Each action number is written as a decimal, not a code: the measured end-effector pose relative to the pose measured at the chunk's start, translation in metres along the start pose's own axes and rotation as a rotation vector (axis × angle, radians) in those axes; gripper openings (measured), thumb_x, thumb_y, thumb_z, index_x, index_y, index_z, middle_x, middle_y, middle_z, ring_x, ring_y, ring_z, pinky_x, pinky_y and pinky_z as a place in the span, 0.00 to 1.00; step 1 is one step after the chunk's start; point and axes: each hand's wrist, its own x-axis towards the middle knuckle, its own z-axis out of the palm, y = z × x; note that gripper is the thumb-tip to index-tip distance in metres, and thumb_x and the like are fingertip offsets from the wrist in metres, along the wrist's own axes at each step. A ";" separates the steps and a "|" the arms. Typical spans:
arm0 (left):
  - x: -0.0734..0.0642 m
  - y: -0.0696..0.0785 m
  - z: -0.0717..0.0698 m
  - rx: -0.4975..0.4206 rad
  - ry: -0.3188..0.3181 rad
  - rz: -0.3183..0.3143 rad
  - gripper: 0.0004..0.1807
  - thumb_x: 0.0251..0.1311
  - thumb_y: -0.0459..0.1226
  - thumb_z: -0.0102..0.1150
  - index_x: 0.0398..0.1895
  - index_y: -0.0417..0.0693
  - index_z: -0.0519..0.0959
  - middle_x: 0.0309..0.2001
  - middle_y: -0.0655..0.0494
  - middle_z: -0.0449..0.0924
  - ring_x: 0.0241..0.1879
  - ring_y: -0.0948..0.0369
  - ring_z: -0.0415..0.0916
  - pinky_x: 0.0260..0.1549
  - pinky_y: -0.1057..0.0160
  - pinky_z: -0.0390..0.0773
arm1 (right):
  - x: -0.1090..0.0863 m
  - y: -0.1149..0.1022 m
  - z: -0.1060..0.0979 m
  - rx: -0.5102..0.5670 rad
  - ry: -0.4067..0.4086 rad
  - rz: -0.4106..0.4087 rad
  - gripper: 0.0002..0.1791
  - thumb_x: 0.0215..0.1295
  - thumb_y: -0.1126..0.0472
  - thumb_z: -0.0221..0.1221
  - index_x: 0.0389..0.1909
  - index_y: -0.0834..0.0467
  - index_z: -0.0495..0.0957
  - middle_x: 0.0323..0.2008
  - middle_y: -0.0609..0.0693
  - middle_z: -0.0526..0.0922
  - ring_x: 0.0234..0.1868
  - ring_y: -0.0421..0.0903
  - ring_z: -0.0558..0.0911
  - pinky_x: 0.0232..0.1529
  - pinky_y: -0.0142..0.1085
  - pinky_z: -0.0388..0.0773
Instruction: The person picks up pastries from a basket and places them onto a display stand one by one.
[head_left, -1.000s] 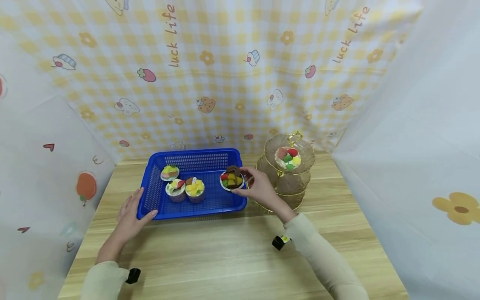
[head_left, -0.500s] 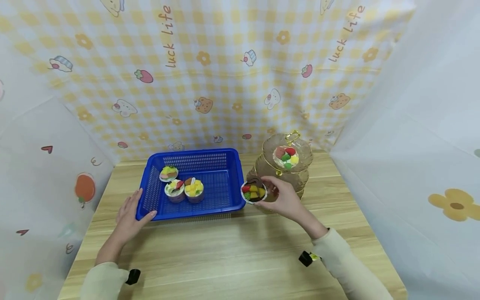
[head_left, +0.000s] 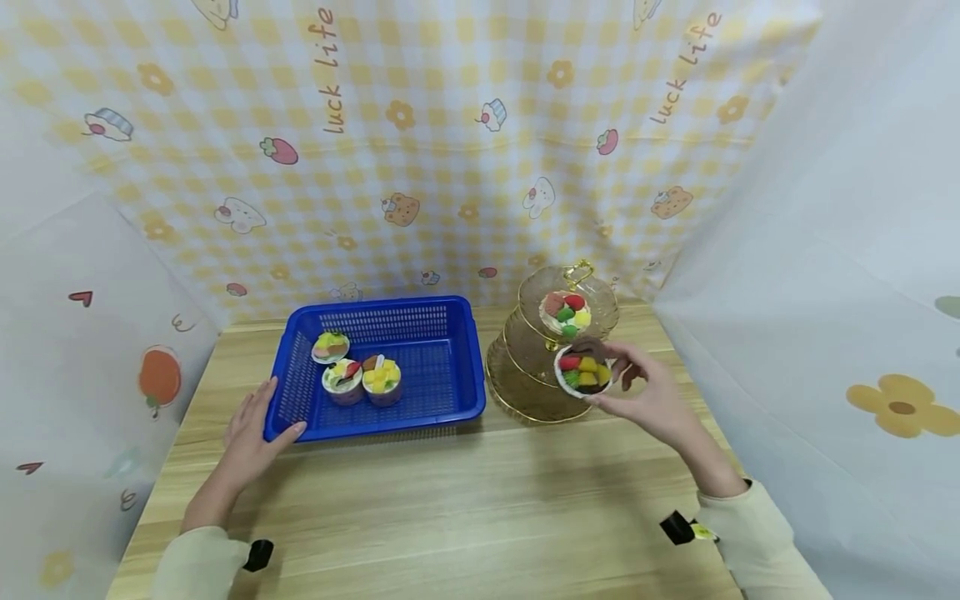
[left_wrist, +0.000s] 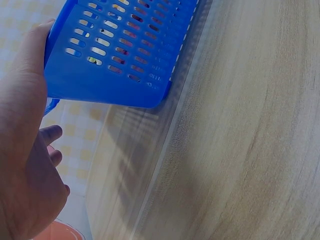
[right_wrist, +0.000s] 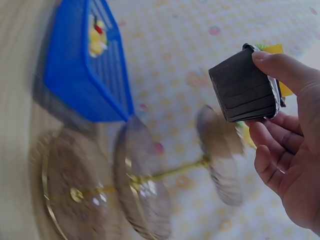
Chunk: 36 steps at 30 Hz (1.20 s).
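Observation:
My right hand [head_left: 637, 396] pinches a toy cupcake [head_left: 581, 373] by its rim. It has a dark pleated cup, seen from the side in the right wrist view, and red, yellow and green fruit on top with a brown piece. In the head view it overlaps the right part of a three-tier cake stand [head_left: 501, 385] of smoky clear plates with gold edges. Another fruit-topped cake [head_left: 564, 313] sits on the stand's top plate. My left hand [head_left: 251, 433] rests at the near left corner of a blue basket [head_left: 480, 367], thumb at the front rim and fingers along the side.
Inside the basket, at its left, are a pale fruit-topped cake [head_left: 330, 347], a cupcake with strawberry [head_left: 342, 383] and one with yellow cubes [head_left: 382, 383]. A checked curtain [head_left: 450, 167] hangs behind the wooden table [head_left: 450, 517].
The cupcake in my right hand has moved right, from over the basket's right end to in front of the cake stand. My left hand has stayed at the basket's corner.

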 end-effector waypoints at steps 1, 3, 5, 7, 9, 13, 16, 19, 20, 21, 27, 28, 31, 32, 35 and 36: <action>0.000 0.000 0.000 0.000 0.000 0.001 0.54 0.65 0.58 0.54 0.80 0.56 0.31 0.80 0.35 0.32 0.75 0.29 0.29 0.62 0.21 0.34 | 0.001 0.000 -0.005 -0.001 0.022 0.005 0.37 0.43 0.70 0.76 0.58 0.64 0.75 0.37 0.40 0.78 0.34 0.37 0.74 0.36 0.25 0.72; 0.000 -0.001 0.000 -0.001 0.002 0.001 0.54 0.65 0.58 0.54 0.80 0.56 0.31 0.80 0.35 0.33 0.75 0.30 0.29 0.62 0.21 0.33 | 0.004 0.000 -0.015 -0.001 0.062 0.011 0.36 0.43 0.70 0.75 0.58 0.64 0.76 0.39 0.37 0.78 0.34 0.37 0.75 0.35 0.24 0.72; 0.000 -0.001 0.000 -0.002 0.003 0.001 0.54 0.65 0.58 0.55 0.80 0.57 0.31 0.79 0.34 0.33 0.75 0.30 0.30 0.63 0.21 0.33 | 0.008 0.001 -0.023 -0.015 0.089 0.026 0.35 0.45 0.69 0.75 0.58 0.62 0.76 0.41 0.34 0.77 0.34 0.36 0.75 0.35 0.23 0.72; 0.000 -0.001 0.001 -0.002 0.003 0.000 0.54 0.65 0.58 0.55 0.80 0.57 0.31 0.79 0.34 0.33 0.75 0.30 0.30 0.63 0.21 0.33 | 0.012 0.004 -0.031 -0.030 0.116 0.045 0.35 0.46 0.68 0.75 0.59 0.61 0.76 0.41 0.32 0.76 0.34 0.34 0.75 0.35 0.22 0.72; 0.000 -0.001 0.001 -0.002 0.001 -0.001 0.54 0.65 0.58 0.55 0.80 0.57 0.31 0.79 0.34 0.33 0.75 0.30 0.30 0.63 0.21 0.33 | 0.018 0.008 -0.037 -0.049 0.138 0.077 0.34 0.48 0.65 0.75 0.59 0.60 0.76 0.42 0.33 0.76 0.33 0.33 0.75 0.34 0.21 0.72; 0.001 -0.001 0.001 -0.004 0.000 -0.004 0.54 0.65 0.58 0.55 0.80 0.57 0.31 0.79 0.34 0.33 0.75 0.30 0.29 0.63 0.21 0.34 | 0.031 0.018 -0.044 -0.083 0.173 0.147 0.33 0.51 0.60 0.74 0.60 0.60 0.75 0.43 0.38 0.76 0.34 0.34 0.75 0.34 0.20 0.72; 0.001 -0.001 0.001 -0.002 0.002 -0.005 0.54 0.65 0.58 0.55 0.80 0.57 0.31 0.79 0.34 0.34 0.75 0.30 0.30 0.63 0.21 0.34 | 0.042 0.026 -0.046 -0.103 0.187 0.189 0.34 0.53 0.56 0.73 0.60 0.61 0.75 0.42 0.44 0.78 0.36 0.33 0.74 0.36 0.19 0.72; 0.000 0.000 0.000 -0.006 0.001 -0.007 0.54 0.65 0.58 0.55 0.80 0.57 0.31 0.79 0.34 0.34 0.75 0.29 0.30 0.63 0.21 0.34 | 0.052 0.033 -0.046 -0.116 0.188 0.214 0.35 0.53 0.53 0.73 0.62 0.60 0.74 0.44 0.49 0.79 0.39 0.32 0.74 0.38 0.20 0.72; 0.000 0.000 0.000 -0.008 0.000 -0.008 0.54 0.65 0.58 0.55 0.80 0.57 0.31 0.79 0.34 0.34 0.75 0.29 0.29 0.63 0.21 0.34 | 0.055 0.035 -0.045 -0.114 0.186 0.219 0.36 0.53 0.52 0.73 0.62 0.60 0.74 0.44 0.50 0.79 0.39 0.32 0.74 0.39 0.21 0.72; 0.000 0.000 0.000 -0.010 0.000 -0.009 0.54 0.65 0.58 0.54 0.80 0.57 0.31 0.79 0.34 0.33 0.75 0.29 0.30 0.63 0.21 0.34 | 0.058 0.036 -0.045 -0.112 0.184 0.220 0.36 0.53 0.52 0.73 0.62 0.60 0.74 0.45 0.52 0.79 0.40 0.34 0.74 0.39 0.22 0.73; 0.000 0.001 0.001 -0.019 -0.001 -0.007 0.54 0.65 0.58 0.55 0.80 0.57 0.31 0.79 0.34 0.33 0.75 0.30 0.29 0.63 0.21 0.32 | 0.071 0.042 -0.039 -0.099 0.161 0.221 0.36 0.55 0.49 0.72 0.63 0.59 0.73 0.49 0.55 0.80 0.44 0.39 0.75 0.42 0.23 0.72; 0.000 0.001 0.001 -0.021 -0.002 -0.007 0.54 0.65 0.58 0.55 0.80 0.57 0.31 0.79 0.34 0.33 0.75 0.30 0.29 0.63 0.21 0.32 | 0.073 0.043 -0.038 -0.101 0.158 0.221 0.36 0.55 0.49 0.71 0.63 0.58 0.73 0.49 0.55 0.80 0.45 0.40 0.75 0.42 0.23 0.72; 0.000 0.000 0.001 -0.017 0.001 -0.005 0.54 0.65 0.58 0.55 0.80 0.58 0.31 0.79 0.34 0.33 0.76 0.30 0.29 0.63 0.21 0.33 | 0.077 0.045 -0.036 -0.105 0.157 0.224 0.36 0.56 0.48 0.71 0.64 0.58 0.73 0.49 0.55 0.80 0.46 0.42 0.75 0.42 0.22 0.71; 0.000 0.000 0.001 -0.015 0.003 -0.005 0.54 0.65 0.58 0.55 0.80 0.58 0.31 0.79 0.34 0.34 0.76 0.30 0.29 0.63 0.21 0.33 | 0.078 0.046 -0.035 -0.104 0.159 0.229 0.36 0.56 0.48 0.71 0.64 0.58 0.73 0.50 0.56 0.79 0.46 0.42 0.75 0.43 0.23 0.71; 0.000 0.001 0.001 -0.012 0.006 -0.004 0.54 0.65 0.58 0.55 0.80 0.57 0.31 0.79 0.33 0.34 0.75 0.30 0.29 0.63 0.21 0.33 | 0.082 0.047 -0.032 -0.107 0.165 0.253 0.37 0.56 0.46 0.70 0.64 0.59 0.72 0.50 0.57 0.79 0.47 0.46 0.76 0.43 0.25 0.71; 0.000 0.001 0.000 -0.011 0.006 -0.005 0.54 0.65 0.58 0.55 0.80 0.57 0.31 0.79 0.33 0.34 0.75 0.30 0.29 0.63 0.21 0.34 | 0.083 0.047 -0.031 -0.109 0.166 0.260 0.38 0.56 0.46 0.70 0.64 0.59 0.72 0.50 0.57 0.79 0.47 0.47 0.77 0.43 0.26 0.71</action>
